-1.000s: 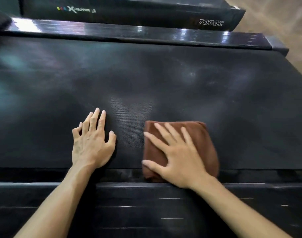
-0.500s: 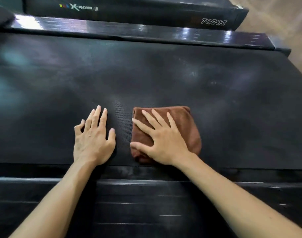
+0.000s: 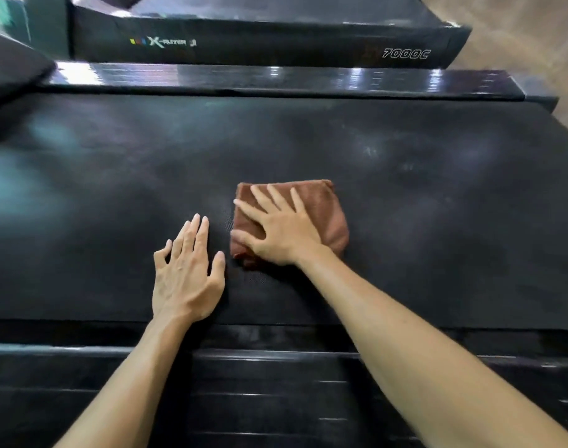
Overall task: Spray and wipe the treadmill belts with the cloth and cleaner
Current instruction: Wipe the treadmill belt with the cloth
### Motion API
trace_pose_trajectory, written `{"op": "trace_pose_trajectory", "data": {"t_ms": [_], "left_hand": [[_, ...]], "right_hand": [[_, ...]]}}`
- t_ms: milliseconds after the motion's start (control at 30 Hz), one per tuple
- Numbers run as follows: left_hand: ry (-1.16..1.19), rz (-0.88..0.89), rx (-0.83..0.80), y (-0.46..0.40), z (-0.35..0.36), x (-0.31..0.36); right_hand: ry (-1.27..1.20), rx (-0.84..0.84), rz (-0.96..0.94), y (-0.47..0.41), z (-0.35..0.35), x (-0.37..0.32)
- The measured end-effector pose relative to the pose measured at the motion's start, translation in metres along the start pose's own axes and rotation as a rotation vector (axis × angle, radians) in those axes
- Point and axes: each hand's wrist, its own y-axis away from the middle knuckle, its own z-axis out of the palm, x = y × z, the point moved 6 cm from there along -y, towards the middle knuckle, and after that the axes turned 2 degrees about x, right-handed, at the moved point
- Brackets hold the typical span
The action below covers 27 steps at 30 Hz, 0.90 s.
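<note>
Matt, finely textured black belt [image 3: 405, 221]; plush brown cloth [image 3: 324, 208]; glossy black side rails [image 3: 276, 79].

Both forearms bare, no sleeves; left hand [image 3: 186, 275] and right hand [image 3: 280, 230] ungloved, no rings

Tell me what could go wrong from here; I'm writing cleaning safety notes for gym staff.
1. The left hand presses flat on the treadmill belt; if the belt slips, the lean could give way.
2. The right hand pushes the folded brown cloth with flat fingers, so it may bunch or slide out.
3. Pale smudges remain to the right and could be missed.
</note>
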Motion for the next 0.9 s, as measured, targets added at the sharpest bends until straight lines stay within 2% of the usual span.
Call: {"op": "trace_pose_trajectory", "data": {"t_ms": [67, 133, 167, 233, 267, 367, 467, 533, 667, 733, 833, 900], "left_hand": [[0.143, 0.000, 0.058, 0.002, -0.007, -0.001], [0.344, -0.045, 0.133, 0.000, -0.018, -0.006], [0.400, -0.034, 0.173, -0.001, -0.024, -0.005], [0.357, 0.124, 0.240, -0.006, -0.034, 0.018], [0.314, 0.237, 0.238, -0.010, -0.035, 0.039], [0.156, 0.490, -0.006, -0.023, -0.013, 0.114], [-0.060, 0.562, -0.187, -0.051, 0.023, 0.139], [-0.121, 0.487, -0.182, -0.079, 0.028, 0.119], [-0.136, -0.002, -0.106, -0.104, 0.012, 0.026], [-0.121, -0.157, -0.096, -0.080, 0.006, 0.001], [-0.151, -0.163, -0.076, -0.028, 0.005, 0.026], [-0.145, -0.040, -0.063, -0.004, 0.009, 0.072]], "right_hand": [[-0.243, -0.012, -0.119, 0.014, -0.001, -0.027], [-0.599, 0.093, -0.071, 0.031, -0.023, -0.020], [-0.676, 0.192, 0.002, 0.042, -0.033, -0.004], [-0.545, 0.398, 0.198, 0.071, -0.045, 0.040], [-0.410, 0.430, 0.297, 0.087, -0.046, 0.061], [-0.167, 0.281, 0.466, 0.116, -0.030, 0.102], [-0.077, 0.212, 0.455, 0.118, -0.017, 0.108], [-0.053, 0.236, 0.461, 0.116, -0.016, 0.109], [-0.040, 0.250, 0.470, 0.116, -0.015, 0.110], [-0.027, 0.249, 0.472, 0.116, -0.015, 0.108], [-0.018, 0.258, 0.469, 0.115, -0.012, 0.107], [-0.016, 0.262, 0.477, 0.115, -0.012, 0.107]]}}
